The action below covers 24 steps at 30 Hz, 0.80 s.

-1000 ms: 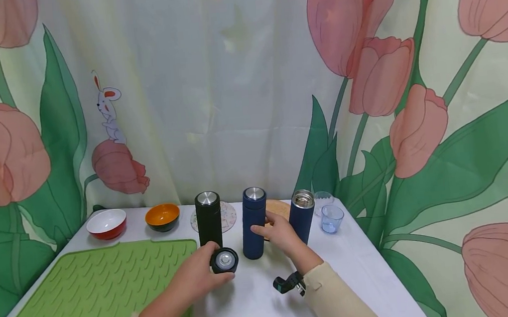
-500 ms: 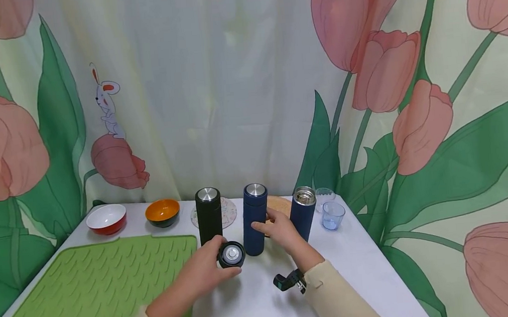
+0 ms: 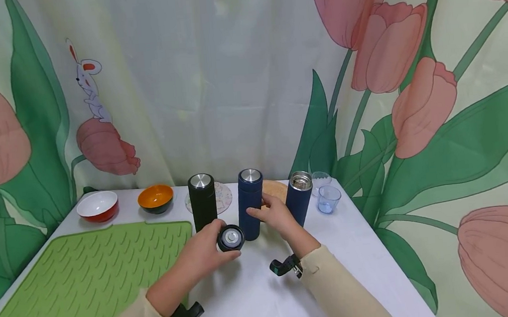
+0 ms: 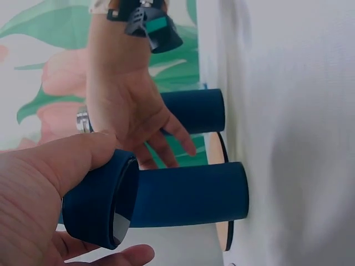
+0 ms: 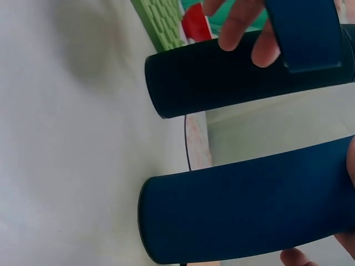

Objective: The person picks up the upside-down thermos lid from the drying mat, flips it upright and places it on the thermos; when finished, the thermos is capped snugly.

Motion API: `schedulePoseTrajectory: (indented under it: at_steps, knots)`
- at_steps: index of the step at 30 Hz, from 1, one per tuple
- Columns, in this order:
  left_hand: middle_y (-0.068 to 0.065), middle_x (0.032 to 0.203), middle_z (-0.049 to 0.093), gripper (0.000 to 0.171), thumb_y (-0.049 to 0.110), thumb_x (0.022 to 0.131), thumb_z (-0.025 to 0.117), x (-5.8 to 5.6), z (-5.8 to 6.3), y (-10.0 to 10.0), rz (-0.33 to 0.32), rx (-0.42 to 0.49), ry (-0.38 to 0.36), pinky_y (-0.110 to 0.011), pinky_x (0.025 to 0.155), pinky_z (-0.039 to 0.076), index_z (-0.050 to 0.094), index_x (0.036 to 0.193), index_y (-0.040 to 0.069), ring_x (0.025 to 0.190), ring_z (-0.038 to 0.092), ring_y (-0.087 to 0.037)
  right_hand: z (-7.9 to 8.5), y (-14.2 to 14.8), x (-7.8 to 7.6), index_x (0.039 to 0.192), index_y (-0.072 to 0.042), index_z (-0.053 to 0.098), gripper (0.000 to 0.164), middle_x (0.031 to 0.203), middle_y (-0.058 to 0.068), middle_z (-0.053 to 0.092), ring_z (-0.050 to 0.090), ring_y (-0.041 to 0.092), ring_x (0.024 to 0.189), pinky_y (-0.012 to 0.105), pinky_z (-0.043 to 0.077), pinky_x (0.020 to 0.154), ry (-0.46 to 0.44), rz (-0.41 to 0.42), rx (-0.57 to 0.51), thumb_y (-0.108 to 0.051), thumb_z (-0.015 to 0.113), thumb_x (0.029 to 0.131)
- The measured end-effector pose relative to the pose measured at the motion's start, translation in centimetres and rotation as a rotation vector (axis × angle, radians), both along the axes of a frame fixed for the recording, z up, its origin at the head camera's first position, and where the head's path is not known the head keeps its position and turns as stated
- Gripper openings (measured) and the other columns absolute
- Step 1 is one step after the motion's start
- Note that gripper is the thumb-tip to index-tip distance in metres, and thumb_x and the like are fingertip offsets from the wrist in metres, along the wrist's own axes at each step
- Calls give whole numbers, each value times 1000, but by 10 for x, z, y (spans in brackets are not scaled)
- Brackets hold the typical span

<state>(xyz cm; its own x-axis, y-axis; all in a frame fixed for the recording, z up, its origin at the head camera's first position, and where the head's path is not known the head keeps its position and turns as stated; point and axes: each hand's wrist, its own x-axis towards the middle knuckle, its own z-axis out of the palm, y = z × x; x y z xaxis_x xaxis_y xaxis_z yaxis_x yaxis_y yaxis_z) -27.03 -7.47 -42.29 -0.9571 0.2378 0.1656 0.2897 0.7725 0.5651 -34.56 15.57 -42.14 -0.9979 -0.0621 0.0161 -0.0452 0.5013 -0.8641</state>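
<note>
My left hand (image 3: 204,246) grips a blue thermos lid (image 3: 231,237), its silver underside towards me. The lid's blue side (image 4: 97,197) shows in the left wrist view. My right hand (image 3: 282,219) holds the middle blue thermos bottle (image 3: 249,224) between thumb and fingers; this bottle stands upright with a silver-topped lid on. To its right stands a second blue thermos bottle (image 3: 298,205), its steel mouth uncovered. A black thermos bottle (image 3: 203,203), lid on, stands upright just beyond my left hand. Part of the right hand's grip is hidden in each wrist view.
A green textured mat (image 3: 110,272) covers the table's left side. Behind it are a red-and-white bowl (image 3: 107,215) and an orange bowl (image 3: 156,207). A round patterned coaster (image 3: 223,199), a wooden board (image 3: 275,189) and a blue glass cup (image 3: 329,201) lie farther back.
My left hand has carried the lid rightwards, towards the middle bottle, and turned its underside more upward. The right hand stays at the blue bottle. The head view has tilted down slightly.
</note>
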Motion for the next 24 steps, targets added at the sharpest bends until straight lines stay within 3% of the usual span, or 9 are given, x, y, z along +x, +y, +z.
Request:
schedulePoseTrajectory:
  at_steps: [7, 12, 19, 24]
  knots:
    - [-3, 122, 73, 70, 47, 78, 94, -3, 4, 2, 8, 15, 11, -44, 92, 60, 61, 131, 18, 102, 66, -18, -2, -1, 7, 157, -22, 54, 65, 151, 15, 62, 49, 43, 148, 72, 37, 118, 60, 23, 21, -45, 73, 99]
    - [-4, 128, 73, 70, 50, 78, 93, -6, 11, 5, -1, 55, 13, -48, 94, 60, 63, 133, 19, 112, 69, -25, 4, 4, 14, 159, -15, 51, 65, 153, 16, 60, 52, 41, 146, 70, 40, 117, 80, 35, 62, -44, 68, 103]
    - [1, 135, 72, 68, 47, 77, 94, -3, 12, 7, -21, 171, -45, -52, 99, 60, 63, 134, 25, 122, 70, -28, 15, 14, 45, 158, -14, 52, 64, 151, 17, 60, 54, 41, 144, 68, 47, 111, 4, 60, 146, -47, 65, 104]
    - [5, 131, 73, 66, 48, 77, 95, 1, 8, 6, -42, 208, -42, -52, 97, 60, 64, 132, 28, 119, 71, -26, 19, 22, 69, 154, -19, 58, 61, 150, 14, 62, 52, 40, 145, 72, 45, 111, 13, 153, 163, -43, 74, 99]
